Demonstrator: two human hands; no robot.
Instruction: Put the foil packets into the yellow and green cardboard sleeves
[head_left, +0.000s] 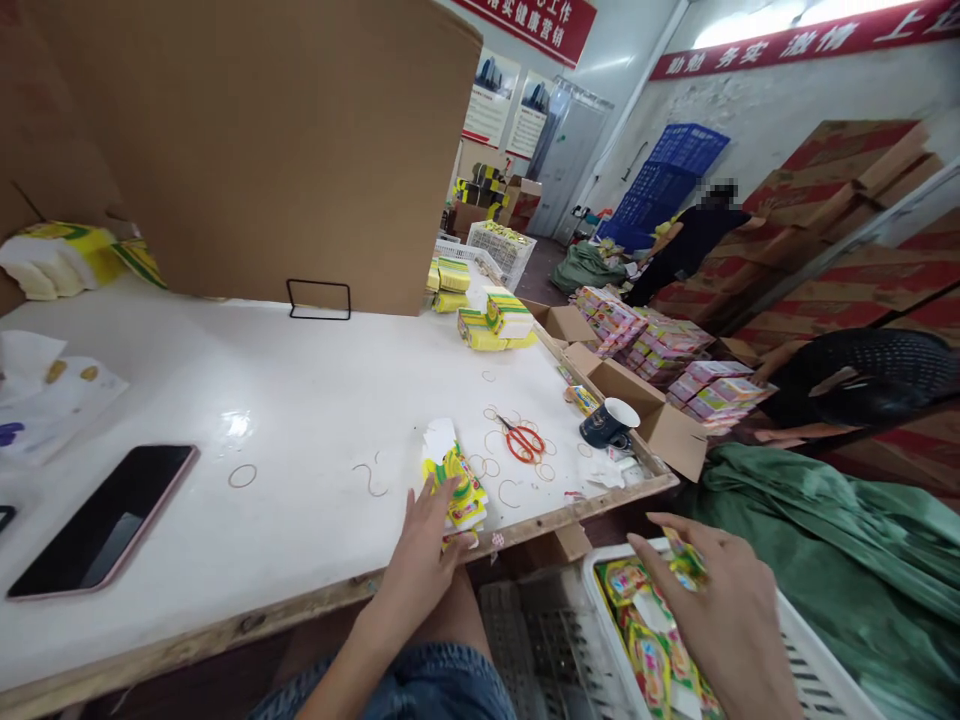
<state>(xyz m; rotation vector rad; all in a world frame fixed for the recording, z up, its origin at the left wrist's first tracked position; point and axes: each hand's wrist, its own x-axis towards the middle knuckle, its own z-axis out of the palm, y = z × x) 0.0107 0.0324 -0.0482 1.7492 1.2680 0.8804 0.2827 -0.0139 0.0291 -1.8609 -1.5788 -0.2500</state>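
Observation:
At the table's front edge, my left hand [420, 550] grips a small yellow carton [466, 492] with green and red print. The carton lies on the tabletop, its white end flap [439, 438] pointing away from me. Lower right, my right hand [724, 600] is above a white plastic basket [814, 672], its thumb and fingers closed around a small yellow-green packet [686, 560]. Similar packets [646, 655] fill the basket below. Part of the held packet is hidden by my fingers.
Red-handled scissors [523, 443] lie among rubber bands right of the carton, near a dark mug [609, 423]. A phone [105, 520] lies at left. Yellow carton bundles [495, 322] stand farther back beside a large cardboard sheet [285, 150]. Two people [862, 380] bend near stacked boxes at right.

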